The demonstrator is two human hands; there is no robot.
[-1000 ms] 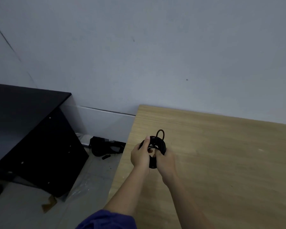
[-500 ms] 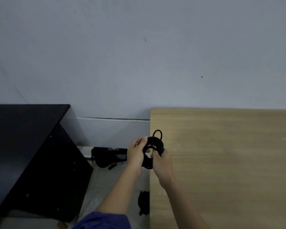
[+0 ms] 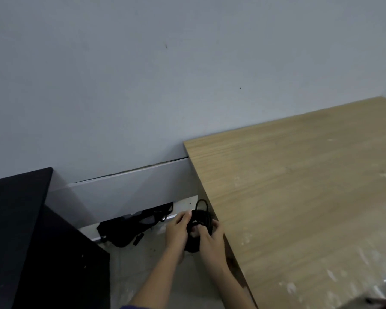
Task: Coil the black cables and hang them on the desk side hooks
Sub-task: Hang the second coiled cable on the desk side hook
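— Where is the black cable (image 3: 201, 219)?
— It is coiled up. My left hand (image 3: 176, 233) and my right hand (image 3: 211, 241) both grip it, just beside the left edge of the wooden surface (image 3: 299, 197), above the floor (image 3: 147, 268).

Gap between table (image 3: 299, 197) and black cabinet (image 3: 20, 241): a strip of floor (image 3: 143, 275), open from the near side.

Right part of the gap is taken by left grip (image 3: 176, 233) and right grip (image 3: 212, 241), both curled round coil (image 3: 200, 221). Right grip is just beside the table's left edge.

Far end is closed by wall (image 3: 143, 85) and its low pale panel (image 3: 129, 192).

Black heap (image 3: 129, 228) lies on the floor at the panel's foot and blocks low reach there.

Cabinet side bounds the gap on the left.

Over the tabletop, room to pass anywhere in view, back to the wall.
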